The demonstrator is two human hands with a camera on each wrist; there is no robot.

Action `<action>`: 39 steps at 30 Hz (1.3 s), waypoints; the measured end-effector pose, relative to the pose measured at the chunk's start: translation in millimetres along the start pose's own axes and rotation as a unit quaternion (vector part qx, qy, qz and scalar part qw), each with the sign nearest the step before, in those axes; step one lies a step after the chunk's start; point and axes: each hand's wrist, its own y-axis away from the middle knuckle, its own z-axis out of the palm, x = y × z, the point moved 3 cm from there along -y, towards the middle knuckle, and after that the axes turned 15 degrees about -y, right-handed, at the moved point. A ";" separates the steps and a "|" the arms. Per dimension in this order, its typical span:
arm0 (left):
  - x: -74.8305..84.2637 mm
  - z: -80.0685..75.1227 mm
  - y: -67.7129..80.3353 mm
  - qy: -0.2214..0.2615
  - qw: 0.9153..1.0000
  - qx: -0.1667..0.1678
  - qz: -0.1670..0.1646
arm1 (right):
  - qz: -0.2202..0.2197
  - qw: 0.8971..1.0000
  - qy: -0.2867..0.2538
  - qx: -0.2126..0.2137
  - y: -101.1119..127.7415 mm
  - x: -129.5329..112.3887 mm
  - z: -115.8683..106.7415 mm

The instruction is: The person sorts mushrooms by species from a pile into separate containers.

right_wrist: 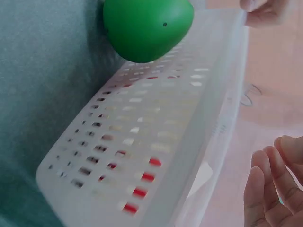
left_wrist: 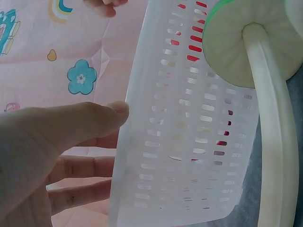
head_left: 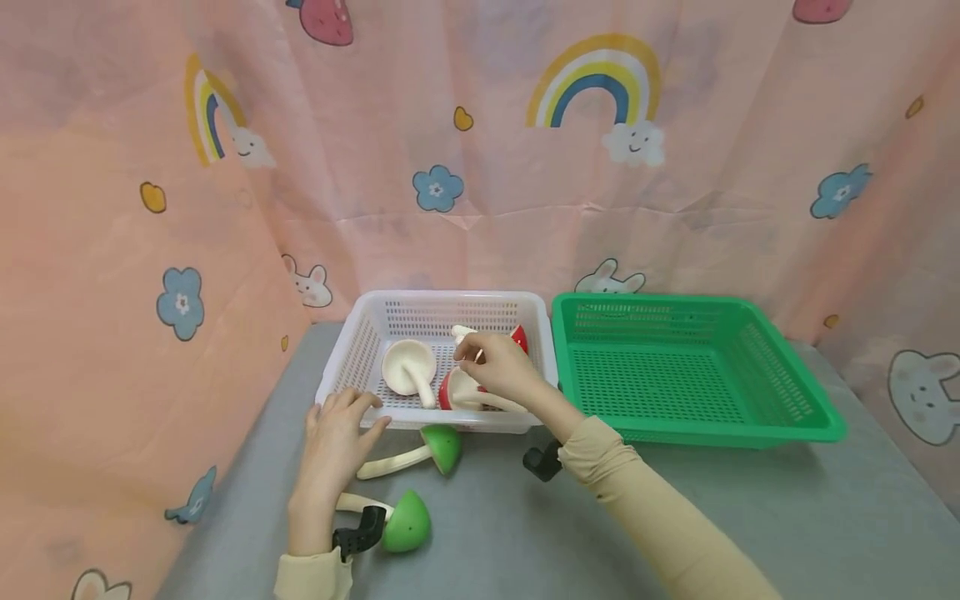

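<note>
I'm seeing the right hand (head_left: 498,367) hovering inside the white basket (head_left: 352,354), fingers curling round a red-capped mushroom (head_left: 517,337) w/ a cream stem near the back wall; grip looks like a light pinch, though from the right wrist view I can't tell exactly how tight. Left hand (head_left: 337,442) is resting on the basket's front-left rim, fingers relaxed & mostly straight, holding nothing. Inside the basket a white mushroom (head_left: 408,368) is lying cap-down, and another red mushroom (head_left: 453,392) is lying just under the right hand. Two green mushrooms are lying on the grey table (head_left: 750,517) outside: one (head_left: 438,447) touching the basket's front wall, the other (head_left: 405,522) nearer me. Green basket (head_left: 787,400) is sitting just beside the white one.
</note>
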 end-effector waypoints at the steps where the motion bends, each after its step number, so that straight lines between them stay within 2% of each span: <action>1: 0.6 -0.6 0.4 -0.002 1.000 0.003 0.000 | 0.003 1.000 -0.008 0.005 3.7 2.0 -2.9; 7: 8.7 -8.8 2.6 -0.008 0.999 0.026 0.023 | 0.033 0.997 -0.053 0.052 29.7 12.5 -21.2; 12: 22.3 -18.2 6.6 -0.029 0.997 0.042 0.060 | 0.021 0.993 -0.079 0.079 54.1 19.2 -38.1; 20: 40.8 -19.2 15.3 -0.062 0.990 0.023 0.123 | 0.001 0.990 -0.060 0.130 97.2 37.7 -74.6; 25: 40.0 -18.9 25.0 -0.092 0.986 0.021 0.138 | -0.016 0.985 -0.027 0.167 121.7 47.9 -94.1; 31: 33.2 -19.2 36.8 -0.109 0.982 -0.014 0.157 | -0.066 0.971 0.007 0.228 151.6 58.4 -112.7; 34: 29.1 -17.9 43.8 -0.113 0.979 -0.028 0.166 | -0.058 0.967 0.003 0.249 166.3 67.1 -122.7; 39: 20.9 -11.3 53.4 -0.108 0.978 -0.040 0.175 | -0.017 0.961 -0.011 0.276 191.0 81.5 -139.4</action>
